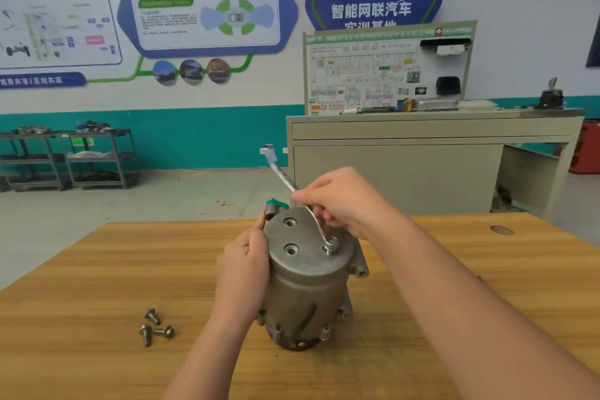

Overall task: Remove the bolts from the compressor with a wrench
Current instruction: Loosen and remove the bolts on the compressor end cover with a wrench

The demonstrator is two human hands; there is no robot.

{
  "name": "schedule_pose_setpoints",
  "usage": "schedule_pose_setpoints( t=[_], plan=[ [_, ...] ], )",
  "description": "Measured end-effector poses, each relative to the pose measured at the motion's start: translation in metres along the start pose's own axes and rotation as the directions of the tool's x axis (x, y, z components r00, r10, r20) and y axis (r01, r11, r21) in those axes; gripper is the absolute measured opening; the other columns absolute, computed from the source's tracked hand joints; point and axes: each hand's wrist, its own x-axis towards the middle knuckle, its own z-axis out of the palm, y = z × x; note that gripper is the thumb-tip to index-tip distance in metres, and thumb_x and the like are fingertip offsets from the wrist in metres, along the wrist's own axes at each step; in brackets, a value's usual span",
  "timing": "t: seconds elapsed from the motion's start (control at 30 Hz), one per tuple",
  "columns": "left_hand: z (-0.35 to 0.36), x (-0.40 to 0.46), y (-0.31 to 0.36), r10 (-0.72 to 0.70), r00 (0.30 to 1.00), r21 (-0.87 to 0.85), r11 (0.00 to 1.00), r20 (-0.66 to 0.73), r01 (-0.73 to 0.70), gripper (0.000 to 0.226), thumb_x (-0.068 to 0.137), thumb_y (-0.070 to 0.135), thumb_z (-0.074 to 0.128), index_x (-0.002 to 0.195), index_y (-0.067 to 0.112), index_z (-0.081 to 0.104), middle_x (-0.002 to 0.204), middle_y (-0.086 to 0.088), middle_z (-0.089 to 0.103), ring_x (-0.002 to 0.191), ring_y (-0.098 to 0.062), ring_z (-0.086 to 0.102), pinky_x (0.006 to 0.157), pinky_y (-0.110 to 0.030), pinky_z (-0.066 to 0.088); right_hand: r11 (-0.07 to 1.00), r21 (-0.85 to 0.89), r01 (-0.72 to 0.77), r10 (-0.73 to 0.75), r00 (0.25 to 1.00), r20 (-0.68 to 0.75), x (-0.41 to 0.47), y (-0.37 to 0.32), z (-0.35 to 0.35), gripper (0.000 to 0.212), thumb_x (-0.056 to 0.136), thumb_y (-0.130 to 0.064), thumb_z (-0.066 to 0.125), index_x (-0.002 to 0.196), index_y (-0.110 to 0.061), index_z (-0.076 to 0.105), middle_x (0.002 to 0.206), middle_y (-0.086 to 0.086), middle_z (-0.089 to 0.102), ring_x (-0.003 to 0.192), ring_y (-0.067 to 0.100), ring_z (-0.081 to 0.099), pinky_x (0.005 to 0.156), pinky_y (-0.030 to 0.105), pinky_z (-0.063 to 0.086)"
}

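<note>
Bolts (156,327), three, lie loose near-left on the table (81,286). Compressor (305,276) stands upright mid-table, left hand (243,265) gripping its side. Right hand (337,201) pinches the wrench (292,187), angled far-left, ring on a right-side bolt (331,245).

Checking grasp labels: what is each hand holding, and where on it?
Right hand grips the wrench mid-shank, ring end on a bolt. Left hand holds the compressor by its upper left side.
</note>
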Motion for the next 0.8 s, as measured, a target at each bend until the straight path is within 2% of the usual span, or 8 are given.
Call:
schedule_pose_setpoints(
  t=[0.1,0.23,0.3,0.4,0.53,0.6,0.7,0.8],
  plan=[
    [-0.002,0.001,-0.001,0.010,1.000,0.045,0.999,0.023,-0.011,0.042,0.100,0.016,0.036,0.071,0.028,0.064,0.066,0.006,0.060,0.067,-0.018,0.054,0.058,-0.039,0.040,0.861,-0.416,0.293,-0.274,0.956,0.106,-0.031,-0.014,0.028,0.009,0.081,-0.033,0.074,0.081,-0.024,0.072,0.060,-0.012,0.058,0.048,0.001,0.047,0.044,0.019,0.034],
    [-0.002,0.008,-0.005,-0.035,0.999,0.031,0.999,0.023,0.034,0.029,0.099,0.014,0.041,0.086,0.020,0.067,0.072,0.006,0.065,0.063,-0.011,0.052,0.057,-0.029,0.041,0.599,-0.605,0.525,-0.585,0.802,0.116,-0.097,0.018,0.035,0.026,0.079,-0.053,0.063,0.074,-0.032,0.048,0.063,-0.018,0.044,0.059,-0.003,0.041,0.048,0.013,0.024],
    [-0.006,0.004,-0.002,-0.005,1.000,-0.073,0.997,0.011,0.005,0.037,0.092,0.032,0.035,0.092,0.028,0.072,0.075,0.018,0.069,0.069,-0.008,0.058,0.062,-0.030,0.046,0.703,-0.464,0.539,-0.571,0.816,0.083,-0.113,0.042,0.025,0.036,0.072,-0.065,0.060,0.080,-0.030,0.053,0.065,-0.017,0.047,0.059,0.001,0.044,0.050,0.014,0.031],
    [-0.008,-0.002,-0.003,0.008,0.998,-0.119,0.993,0.064,-0.001,0.044,0.088,0.042,0.030,0.097,0.032,0.071,0.087,0.015,0.072,0.072,-0.021,0.060,0.060,-0.031,0.045,0.863,0.052,0.502,-0.497,0.863,-0.083,-0.118,0.074,0.001,0.023,0.069,-0.051,0.073,0.085,-0.035,0.074,0.065,-0.018,0.062,0.057,0.000,0.053,0.057,0.010,0.040],
    [-0.006,-0.001,-0.001,0.009,0.997,-0.061,0.998,0.077,-0.005,0.041,0.095,0.038,0.028,0.107,0.039,0.068,0.091,0.013,0.072,0.070,-0.009,0.057,0.053,-0.022,0.040,0.771,0.608,0.191,-0.182,0.980,-0.076,-0.100,0.094,-0.019,0.030,0.072,-0.035,0.074,0.099,-0.020,0.077,0.052,0.004,0.057,0.040,0.013,0.050,0.037,0.018,0.040],
    [-0.004,-0.002,0.003,0.009,0.997,-0.049,0.999,0.073,-0.005,0.038,0.095,0.039,0.028,0.104,0.044,0.065,0.102,0.010,0.072,0.069,-0.002,0.057,0.053,-0.020,0.042,0.715,0.697,0.062,0.008,0.995,-0.097,-0.080,0.094,-0.025,0.039,0.068,-0.031,0.073,0.094,-0.003,0.070,0.050,0.002,0.050,0.036,0.011,0.044,0.031,0.016,0.030],
    [-0.002,-0.002,0.001,0.004,0.998,-0.030,1.000,0.061,-0.002,0.040,0.102,0.032,0.028,0.125,0.036,0.061,0.098,0.007,0.073,0.063,-0.005,0.054,0.045,-0.017,0.035,0.675,0.735,-0.062,0.162,0.985,-0.066,-0.048,0.080,-0.032,0.025,0.074,-0.022,0.073,0.079,-0.006,0.054,0.047,-0.002,0.046,0.032,0.006,0.038,0.028,0.016,0.023],
    [0.001,-0.001,-0.001,0.009,0.998,-0.029,1.000,0.056,-0.007,0.038,0.103,0.026,0.028,0.121,0.038,0.058,0.058,0.020,0.062,0.049,-0.004,0.042,0.040,-0.016,0.027,0.737,0.657,-0.159,0.204,0.979,0.008,-0.022,0.051,-0.035,0.008,0.088,-0.001,0.064,0.086,-0.002,0.056,0.043,-0.002,0.046,0.030,0.004,0.036,0.027,0.015,0.021]
  ],
)
